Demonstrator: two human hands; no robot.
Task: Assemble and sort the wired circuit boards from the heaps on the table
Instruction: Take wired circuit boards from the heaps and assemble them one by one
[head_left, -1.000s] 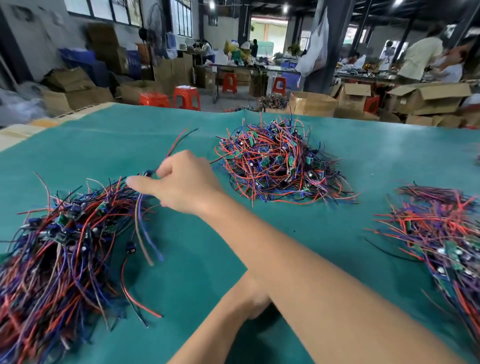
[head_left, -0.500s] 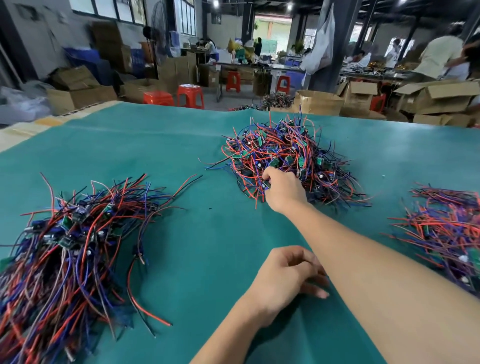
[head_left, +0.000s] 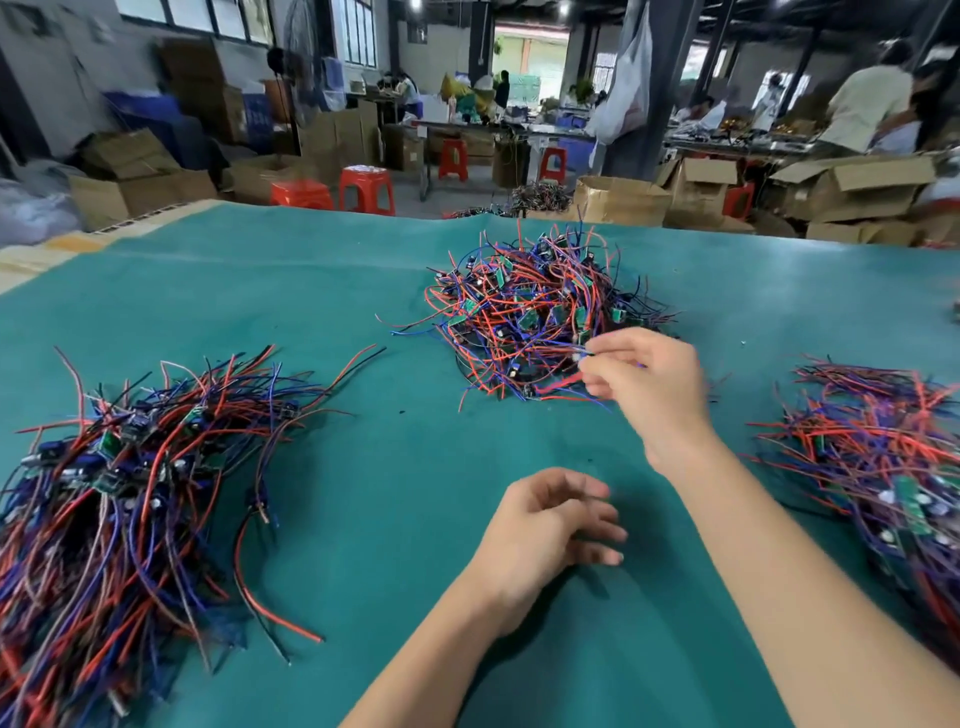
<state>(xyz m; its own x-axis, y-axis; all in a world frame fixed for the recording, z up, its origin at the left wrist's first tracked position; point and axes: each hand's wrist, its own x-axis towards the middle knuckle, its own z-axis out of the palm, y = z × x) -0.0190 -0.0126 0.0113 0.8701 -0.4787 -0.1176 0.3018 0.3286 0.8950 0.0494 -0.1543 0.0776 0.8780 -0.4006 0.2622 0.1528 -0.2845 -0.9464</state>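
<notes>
Right hand (head_left: 644, 384), half a second ago pressed into the middle heap, is now lifted to its near edge, pinching wires.

Three heaps of red, blue and black wired green circuit boards lie on the teal felt-covered table (head_left: 363, 291): the left heap (head_left: 130, 467), the middle heap (head_left: 535, 317) and the right heap (head_left: 883, 457). The right hand's fingertips grip thin red and blue wires (head_left: 566, 382) drawn from the middle heap. The left hand (head_left: 545, 525) rests on the table between the heaps, its fingers loosely curled, holding nothing.

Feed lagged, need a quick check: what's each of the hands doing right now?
Left hand: fingers loosely curled, holding nothing, above the green mat.
Right hand: pinching a wired piece at the near edge of the middle heap.
</notes>
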